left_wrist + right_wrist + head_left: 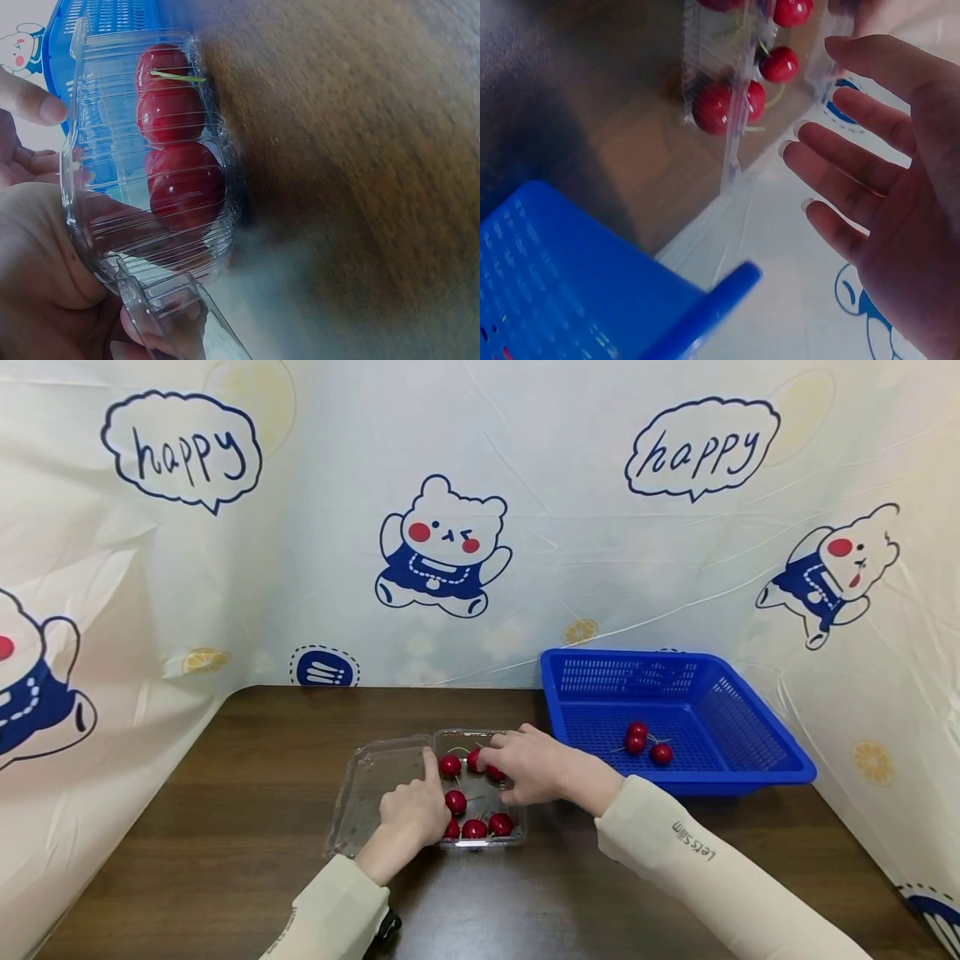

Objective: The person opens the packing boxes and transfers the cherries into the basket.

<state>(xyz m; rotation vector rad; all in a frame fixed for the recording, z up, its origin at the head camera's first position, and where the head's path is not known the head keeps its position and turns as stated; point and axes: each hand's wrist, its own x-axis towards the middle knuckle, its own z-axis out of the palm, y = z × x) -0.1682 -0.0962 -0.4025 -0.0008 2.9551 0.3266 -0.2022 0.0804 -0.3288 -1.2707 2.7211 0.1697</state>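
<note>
A clear plastic box [491, 800] lies on the table with its lid [367, 781] folded out to the left. Inside are several red cherries [474, 830] with green stems, some along the near side and others at the far side. My left hand [412, 810] holds the box at the hinge, index finger stretched along it; the left wrist view shows curled fingers [161, 322] behind the plastic. Over the right half of the box hovers my right hand [532, 766], fingers bent loosely. In the right wrist view nothing lies between its fingers [840, 180].
A blue perforated basket [675, 782] stands just right of the box, with 3 cherries [635, 743] on its floor. Brown wooden tabletop [247, 793] extends left and in front. A printed cloth [570, 552] hangs behind and at both sides.
</note>
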